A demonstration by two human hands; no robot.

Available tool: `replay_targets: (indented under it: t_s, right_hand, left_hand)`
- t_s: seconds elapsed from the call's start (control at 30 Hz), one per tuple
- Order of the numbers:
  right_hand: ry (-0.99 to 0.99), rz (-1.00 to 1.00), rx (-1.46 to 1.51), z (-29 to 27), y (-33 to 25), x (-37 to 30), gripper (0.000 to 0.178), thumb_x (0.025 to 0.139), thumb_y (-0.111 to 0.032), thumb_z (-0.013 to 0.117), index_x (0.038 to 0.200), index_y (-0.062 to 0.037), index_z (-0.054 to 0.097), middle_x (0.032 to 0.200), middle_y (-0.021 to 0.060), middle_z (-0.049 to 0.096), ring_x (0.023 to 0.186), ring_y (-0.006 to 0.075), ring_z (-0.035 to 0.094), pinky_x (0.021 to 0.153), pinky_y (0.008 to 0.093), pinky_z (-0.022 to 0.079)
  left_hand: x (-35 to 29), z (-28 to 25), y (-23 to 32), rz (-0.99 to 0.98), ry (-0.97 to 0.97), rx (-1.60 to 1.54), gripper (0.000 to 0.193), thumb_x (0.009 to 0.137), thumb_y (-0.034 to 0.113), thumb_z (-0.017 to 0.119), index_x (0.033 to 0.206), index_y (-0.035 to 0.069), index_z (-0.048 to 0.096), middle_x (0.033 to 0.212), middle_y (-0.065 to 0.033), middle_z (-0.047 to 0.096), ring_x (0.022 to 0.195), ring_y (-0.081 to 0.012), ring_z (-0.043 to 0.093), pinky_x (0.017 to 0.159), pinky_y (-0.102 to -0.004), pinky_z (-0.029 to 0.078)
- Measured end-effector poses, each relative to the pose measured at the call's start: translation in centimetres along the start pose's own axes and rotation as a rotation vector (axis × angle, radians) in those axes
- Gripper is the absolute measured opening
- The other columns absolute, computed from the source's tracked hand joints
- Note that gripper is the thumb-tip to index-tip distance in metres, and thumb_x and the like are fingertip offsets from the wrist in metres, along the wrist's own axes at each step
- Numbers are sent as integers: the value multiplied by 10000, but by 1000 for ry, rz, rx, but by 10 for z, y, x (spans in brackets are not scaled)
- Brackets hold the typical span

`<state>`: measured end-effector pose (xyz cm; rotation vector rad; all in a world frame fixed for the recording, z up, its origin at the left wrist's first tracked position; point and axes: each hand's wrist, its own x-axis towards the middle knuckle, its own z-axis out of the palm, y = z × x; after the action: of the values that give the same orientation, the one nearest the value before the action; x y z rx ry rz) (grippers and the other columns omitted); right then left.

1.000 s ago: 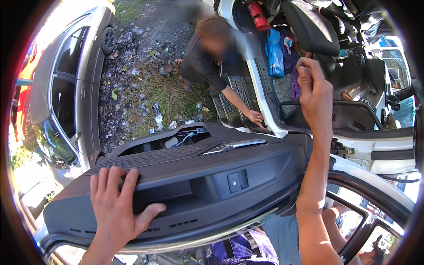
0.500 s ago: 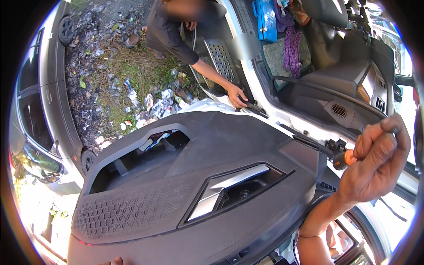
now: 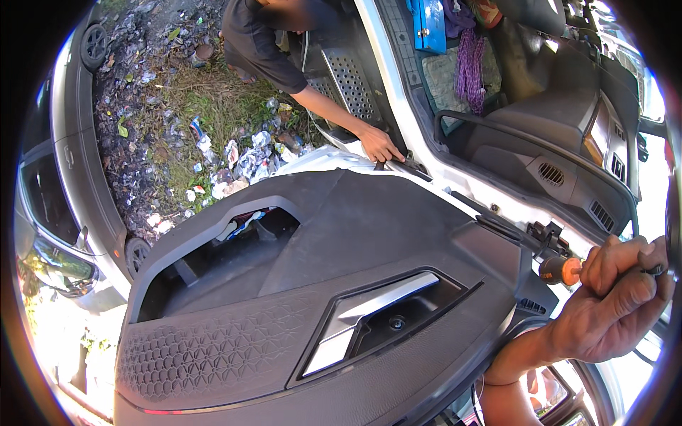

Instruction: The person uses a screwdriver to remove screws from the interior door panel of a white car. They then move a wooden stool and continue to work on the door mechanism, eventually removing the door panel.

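My right hand is raised at the right, its fingers pinched together. A screwdriver with a black and orange handle sticks out from its left side, and its thin shaft runs into the fingers. A small dark tip shows between the fingers at the far side; I cannot make out what it is. Below and left of the hand lies the open vehicle door's dark trim panel, with a silver pull handle and a dark screw or bolt in its recess. My left hand is out of view.
Beyond the door, another person's hand rests near the door sill. A perforated metal step, blue metal box and purple rope are by the cab. Litter covers the ground; a grey car stands left.
My right hand has moved right and down in view with the screwdriver. Fingertips at the lower left edge have left the view. The other person's hand lies flatter near the sill.
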<state>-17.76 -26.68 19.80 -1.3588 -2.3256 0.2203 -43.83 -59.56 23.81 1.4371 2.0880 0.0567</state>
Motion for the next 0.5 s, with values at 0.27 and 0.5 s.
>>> replay_targets:
  t_s: [0.27,0.5]
  right_hand:
    - [-39,-1,2,-3,-2,-2,491,1070,-491,418,1043,-2,457,606,13,417,477,58,318,453,220,303]
    - [-36,34,-4,-2,-6,-5,509,1060,-517,418,1034,-11,464,601,10,418,474,59,326,456,222,318]
  left_hand:
    - [0,0,4,-15,-6,-26,833,1001,664,270,1234,-39,650,1005,-191,688,806,-321,600,706,-471,483]
    - [-2,-5,6,-12,-29,-11,849,1010,666,215,1252,-24,645,1010,-185,688,807,-328,605,708,-478,480]
